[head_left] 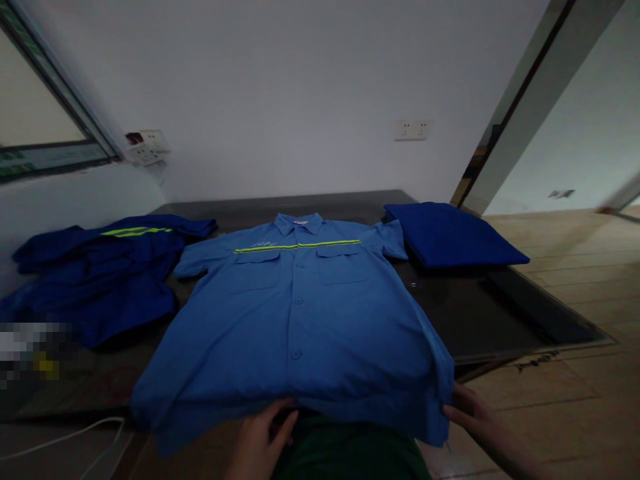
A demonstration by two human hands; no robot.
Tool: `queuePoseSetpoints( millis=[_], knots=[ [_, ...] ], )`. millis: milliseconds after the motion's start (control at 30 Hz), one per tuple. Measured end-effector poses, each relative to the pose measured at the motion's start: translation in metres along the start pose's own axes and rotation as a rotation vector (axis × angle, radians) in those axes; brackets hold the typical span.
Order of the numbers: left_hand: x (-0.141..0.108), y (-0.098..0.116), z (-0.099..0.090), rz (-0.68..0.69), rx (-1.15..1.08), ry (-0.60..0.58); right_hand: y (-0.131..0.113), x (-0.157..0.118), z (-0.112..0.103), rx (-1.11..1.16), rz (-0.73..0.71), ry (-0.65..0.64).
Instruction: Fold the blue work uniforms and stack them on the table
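At far left, a pixelated patch masks part of the table; crumpled blue clothing is cut off by the frame. Centrally, the light-blue shirt lies spread, contents of its buttoned-front chest pockets hidden. The left hand meets its hem, grip indeterminable; the right hand pinches its corner. Beyond lies folded blue cloth.

Room indoors — home or workplace, we cannot tell: plain whitish wall, white rectangular plastic sockets, tan seamed floor, dark glossy tabletop.
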State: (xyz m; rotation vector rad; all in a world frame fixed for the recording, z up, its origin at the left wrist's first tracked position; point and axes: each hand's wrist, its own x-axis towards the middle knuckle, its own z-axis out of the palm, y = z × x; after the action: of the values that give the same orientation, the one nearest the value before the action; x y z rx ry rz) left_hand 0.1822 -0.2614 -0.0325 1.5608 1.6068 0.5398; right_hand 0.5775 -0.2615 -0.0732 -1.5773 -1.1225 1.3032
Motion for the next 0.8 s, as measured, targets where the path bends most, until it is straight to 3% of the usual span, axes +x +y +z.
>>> queuePoseSetpoints(
  millis=[133, 367, 567, 700, 800],
  knots=[
    [0.015, -0.016, 0.020, 0.016, 0.040, 0.180, -0.008, 0.005, 0.010, -0.110, -0.046, 0.011],
    [0.010, -0.012, 0.025, 0.036, -0.073, 0.170, -0.001, 0.018, 0.006, -0.248, -0.136, -0.007],
    [0.002, -0.019, 0.024, 0.018, -0.060, 0.193, -0.002, 0.021, 0.002, -0.286, -0.014, -0.125],
    [0.006, -0.022, 0.016, -0.015, 0.039, 0.110, -0.013, 0.016, -0.008, -0.375, -0.020, -0.183],
    [0.000, -0.011, -0.008, -0.014, 0.147, -0.063, -0.047, 0.004, -0.029, -0.459, 0.067, -0.277]
  ],
)
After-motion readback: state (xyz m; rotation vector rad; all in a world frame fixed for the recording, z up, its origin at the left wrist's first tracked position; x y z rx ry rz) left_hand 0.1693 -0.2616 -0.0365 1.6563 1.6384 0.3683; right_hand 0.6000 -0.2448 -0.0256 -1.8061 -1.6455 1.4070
